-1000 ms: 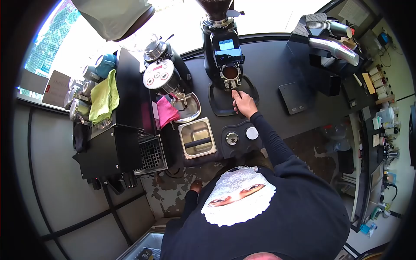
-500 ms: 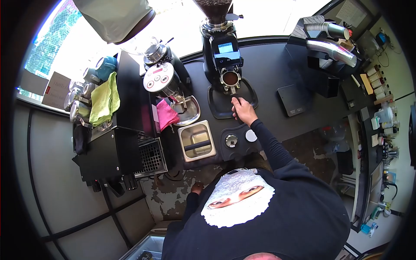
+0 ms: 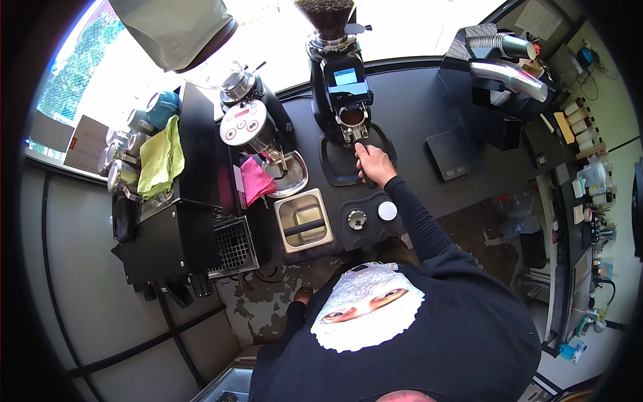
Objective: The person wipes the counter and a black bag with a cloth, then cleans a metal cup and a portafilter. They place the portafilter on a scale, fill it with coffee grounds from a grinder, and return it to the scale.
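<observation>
My right hand [image 3: 376, 165] is wrapped around the dark handle of a portafilter [image 3: 355, 133]. The portafilter's basket is under the chute of a black coffee grinder [image 3: 347, 79], and brown ground coffee [image 3: 352, 116] shows inside it. Beneath them lies the grinder's black tray [image 3: 333, 167]. The grinder's small screen is lit, and beans fill the hopper [image 3: 328, 19] above. Down beside my body, low in the view, is my left hand [image 3: 303, 295]; its fingers are too small and shaded to make out.
Left of the tray stand a second grinder [image 3: 246, 124], a pink cloth [image 3: 257, 179] and a steel knock box [image 3: 328, 240]. A tamping mat [image 3: 368, 234] holds a metal tamper [image 3: 356, 219] and a white-topped round tool [image 3: 387, 211]. A black scale [image 3: 450, 155] lies right, near stacked cups [image 3: 509, 77].
My right hand and the portafilter have shifted slightly up and left in view. The portafilter now looks more tilted, with its spouts showing and its basket more shaded.
</observation>
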{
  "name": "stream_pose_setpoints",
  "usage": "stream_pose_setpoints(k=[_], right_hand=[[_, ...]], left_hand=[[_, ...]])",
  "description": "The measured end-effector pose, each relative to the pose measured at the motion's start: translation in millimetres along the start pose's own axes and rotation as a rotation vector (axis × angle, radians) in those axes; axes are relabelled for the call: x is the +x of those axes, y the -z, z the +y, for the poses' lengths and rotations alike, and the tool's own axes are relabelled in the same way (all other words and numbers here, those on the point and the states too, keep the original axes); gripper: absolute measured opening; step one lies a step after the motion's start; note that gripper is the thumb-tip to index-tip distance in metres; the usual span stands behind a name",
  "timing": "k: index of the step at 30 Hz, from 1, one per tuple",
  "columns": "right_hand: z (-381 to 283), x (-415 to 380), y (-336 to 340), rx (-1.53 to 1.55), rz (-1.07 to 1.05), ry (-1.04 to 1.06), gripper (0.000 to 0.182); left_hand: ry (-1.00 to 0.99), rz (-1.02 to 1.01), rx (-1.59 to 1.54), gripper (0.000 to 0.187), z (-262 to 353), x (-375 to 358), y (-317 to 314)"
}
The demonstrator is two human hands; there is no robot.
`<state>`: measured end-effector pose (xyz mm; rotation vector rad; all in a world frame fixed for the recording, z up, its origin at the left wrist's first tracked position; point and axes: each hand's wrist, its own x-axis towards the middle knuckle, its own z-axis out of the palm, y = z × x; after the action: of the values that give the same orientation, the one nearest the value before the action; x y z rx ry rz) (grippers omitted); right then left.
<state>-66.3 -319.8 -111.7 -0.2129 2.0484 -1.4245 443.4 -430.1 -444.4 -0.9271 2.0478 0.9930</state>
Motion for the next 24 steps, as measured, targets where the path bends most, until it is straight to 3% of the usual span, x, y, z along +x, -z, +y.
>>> stream_pose_setpoints(k=[10,13,16,19,22,24], right_hand=[[-6,-3,4,0.018,-0.029,-0.009,0.050],[-6,-2,3,0.013,-0.030,-0.013,0.050],[-5,0,4,0.007,-0.035,-0.014,0.051],[-3,2,4,-0.008,-0.038,-0.014,0.052],[-5,2,5,-0.017,-0.035,-0.014,0.052],[-5,1,5,-0.017,-0.035,-0.015,0.052]], left_hand=[[-0.234,0.033,0.225,0.037,12,14,18],[-0.137,0.051,-0.189,0.041,19,7,28],[-0.312,0.056,-0.162,0.043,17,11,32],[-0.134,0.014,-0.110,0.024,22,4,31],[-0.306,0.159,-0.105,0.042,5,15,18],[-0.236,0.137,0.018,0.041,3,13,14]])
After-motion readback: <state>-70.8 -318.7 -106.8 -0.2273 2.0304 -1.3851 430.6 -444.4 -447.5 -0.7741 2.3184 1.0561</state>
